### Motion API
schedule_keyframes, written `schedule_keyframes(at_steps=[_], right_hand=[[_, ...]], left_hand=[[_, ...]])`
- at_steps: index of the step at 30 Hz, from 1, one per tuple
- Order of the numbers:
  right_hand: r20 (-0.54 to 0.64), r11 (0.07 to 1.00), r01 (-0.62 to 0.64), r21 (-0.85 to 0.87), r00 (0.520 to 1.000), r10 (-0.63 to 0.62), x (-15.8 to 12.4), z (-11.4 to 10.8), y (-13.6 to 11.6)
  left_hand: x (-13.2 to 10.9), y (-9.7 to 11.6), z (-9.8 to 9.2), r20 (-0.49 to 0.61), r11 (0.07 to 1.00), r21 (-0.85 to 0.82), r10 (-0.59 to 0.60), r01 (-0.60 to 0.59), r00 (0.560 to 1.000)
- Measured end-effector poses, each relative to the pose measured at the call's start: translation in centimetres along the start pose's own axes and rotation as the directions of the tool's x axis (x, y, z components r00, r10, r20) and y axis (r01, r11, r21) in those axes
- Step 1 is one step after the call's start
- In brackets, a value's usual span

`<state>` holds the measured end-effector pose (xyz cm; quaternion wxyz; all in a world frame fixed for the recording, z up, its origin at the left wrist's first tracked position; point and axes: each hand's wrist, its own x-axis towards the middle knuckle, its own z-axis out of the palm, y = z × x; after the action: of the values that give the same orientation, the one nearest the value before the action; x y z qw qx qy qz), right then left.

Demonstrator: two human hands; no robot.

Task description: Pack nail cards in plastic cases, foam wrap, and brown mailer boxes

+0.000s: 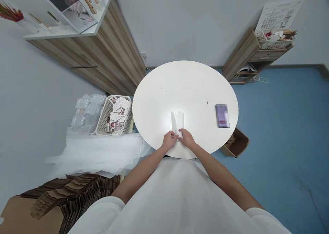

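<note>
On the near part of the round white table lies a small white sheet, thin like foam or tissue, with a fold running along its length. My left hand grips its lower left edge, fingers curled together. My right hand is at the lower right of the same sheet, thumb and fingers bent and pinching it. Both hands rest close together near the table's front edge. Whether anything lies inside the fold cannot be made out.
A purple phone-like object lies on the table's right. An open cardboard box stands below it. At left are a white basket of printed cards, clear plastic boxes, stacked white sheets and folded brown cardboard.
</note>
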<state>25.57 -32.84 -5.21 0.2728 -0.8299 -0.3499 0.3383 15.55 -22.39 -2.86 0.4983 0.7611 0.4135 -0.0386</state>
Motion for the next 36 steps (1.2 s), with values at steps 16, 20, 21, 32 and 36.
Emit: schedule_keyframes(at_steps=[16,20,21,32,36], right_hand=[[-0.102,0.938,-0.175,0.299,0.972,0.214,0.9,0.2,-0.3],[-0.107,0.945,-0.151,0.291,0.976,0.189,0.8,0.4,0.3],[-0.119,0.947,-0.146,0.286,0.975,0.186,0.7,0.4,0.4],[-0.196,0.997,0.040,-0.060,0.979,-0.051,0.0,0.4,0.0],[-0.070,0.978,0.114,-0.176,0.989,-0.128,-0.4,0.1,0.2]], left_hand=[[-0.5,-0.8,1.2,0.147,0.964,0.125,0.215,-0.234,0.965],[0.0,-1.6,0.3,0.060,0.880,0.295,0.370,-0.371,0.927],[0.4,-1.8,0.2,0.046,0.859,0.335,0.395,-0.387,0.918],[2.2,-2.4,0.6,0.183,0.761,0.385,0.491,-0.522,0.851],[1.4,-2.4,0.0,0.213,0.741,0.403,0.494,-0.537,0.843]])
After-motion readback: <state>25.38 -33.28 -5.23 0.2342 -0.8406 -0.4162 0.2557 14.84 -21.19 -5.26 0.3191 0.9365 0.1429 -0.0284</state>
